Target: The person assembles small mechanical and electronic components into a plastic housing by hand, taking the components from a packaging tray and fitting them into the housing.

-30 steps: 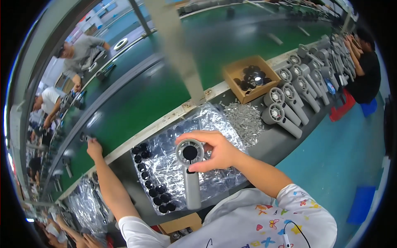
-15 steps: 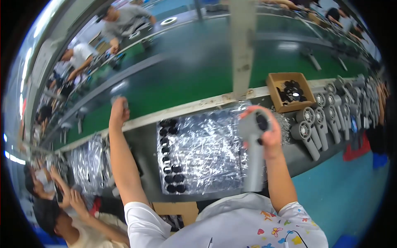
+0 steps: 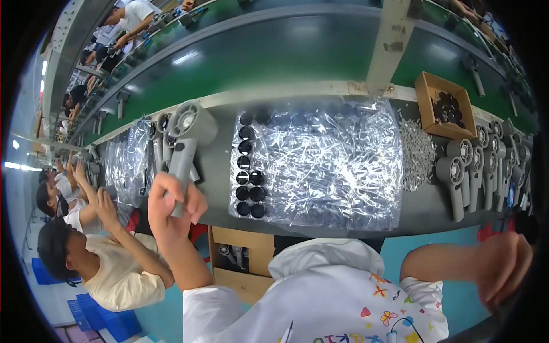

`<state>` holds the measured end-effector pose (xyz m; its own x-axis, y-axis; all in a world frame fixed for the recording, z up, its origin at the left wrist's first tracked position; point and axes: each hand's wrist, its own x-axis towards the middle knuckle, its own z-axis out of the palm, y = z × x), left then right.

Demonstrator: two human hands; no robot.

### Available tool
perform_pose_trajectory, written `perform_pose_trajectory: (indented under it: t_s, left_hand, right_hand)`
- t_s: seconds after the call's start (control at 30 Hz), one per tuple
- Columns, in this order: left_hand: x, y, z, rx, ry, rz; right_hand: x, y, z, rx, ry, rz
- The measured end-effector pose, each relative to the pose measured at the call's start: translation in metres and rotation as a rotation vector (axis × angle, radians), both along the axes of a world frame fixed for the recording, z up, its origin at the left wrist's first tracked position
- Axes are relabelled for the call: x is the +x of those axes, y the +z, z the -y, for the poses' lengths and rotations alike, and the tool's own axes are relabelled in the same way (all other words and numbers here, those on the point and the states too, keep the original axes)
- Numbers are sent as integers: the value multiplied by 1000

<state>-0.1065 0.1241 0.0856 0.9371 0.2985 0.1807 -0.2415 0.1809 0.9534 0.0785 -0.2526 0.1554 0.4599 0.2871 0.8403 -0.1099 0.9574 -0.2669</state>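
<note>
My left hand (image 3: 174, 197) is closed around the handle of a grey handheld fan (image 3: 182, 163), raised over the left end of the workbench. The fan's round, hollow head points up and shows a ring and hub inside. Out at the far right, my right hand (image 3: 503, 271) is smeared by motion beside the bench, and its fingers cannot be made out. Between my arms lies a shiny clear plastic sheet (image 3: 326, 166) on the dark bench. Round black caps (image 3: 245, 147) line its left edge, and more dark discs show dimly under the plastic.
A pile of small silvery parts (image 3: 417, 153) adjoins a cardboard box (image 3: 424, 106) of black pieces. Several grey fans (image 3: 456, 183) stand at right. A green conveyor (image 3: 274, 60) and metal post (image 3: 392, 43) lie beyond. A co-worker (image 3: 117, 266) sits close at left; an open carton (image 3: 243, 280) is below.
The view has swung left. My left hand has come back from the conveyor's edge and now grips a fan. My right hand, which held a fan over the sheet, has moved far right.
</note>
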Motion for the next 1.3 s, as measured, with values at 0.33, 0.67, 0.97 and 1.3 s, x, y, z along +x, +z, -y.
perform_pose_trajectory:
  t_s: [0.33, 0.67, 0.97, 1.3]
  left_hand:
    - [-38, -15, 26, 130, 66, -59]
    - [-29, -82, 12, 72, 234, -442]
    - [-45, -77, 17, 165, 394, -496]
    - [-53, -78, -1, 206, 455, -541]
  right_hand:
    - [2, -42, 128, 114, 184, 259]
    - [8, -97, 27, -820, -729, 71]
    - [21, -110, -14, -1109, -437, 251]
    - [18, -128, -10, -1091, -394, 0]
